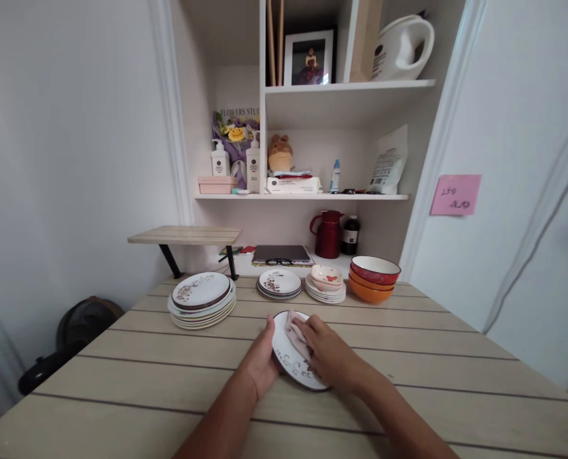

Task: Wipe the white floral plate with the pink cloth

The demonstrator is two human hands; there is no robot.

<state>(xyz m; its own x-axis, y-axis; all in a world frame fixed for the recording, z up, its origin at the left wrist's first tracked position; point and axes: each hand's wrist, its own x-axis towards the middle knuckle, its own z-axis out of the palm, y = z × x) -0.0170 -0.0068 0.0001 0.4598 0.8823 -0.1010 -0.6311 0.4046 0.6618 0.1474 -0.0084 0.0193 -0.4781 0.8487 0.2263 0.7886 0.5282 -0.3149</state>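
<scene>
A white plate [288, 363] with a dark rim and brown flower pattern is tilted above the near middle of the table. My left hand [262, 357] grips its left edge, thumb on the rim and the other fingers hidden underneath. Against the plate's upper face my right hand [324, 350] presses a pale pinkish cloth [295, 330], with its fingers closed on it. Part of the pattern is covered by the cloth and the right hand.
Behind the plate stand a large plate stack [202, 299], a smaller plate stack [280, 282], small dishes [326, 284] and stacked red and orange bowls [373, 279]. A little raised shelf [185, 234] is at the back left. A red jug [328, 234] stands beyond the slatted table [135, 382].
</scene>
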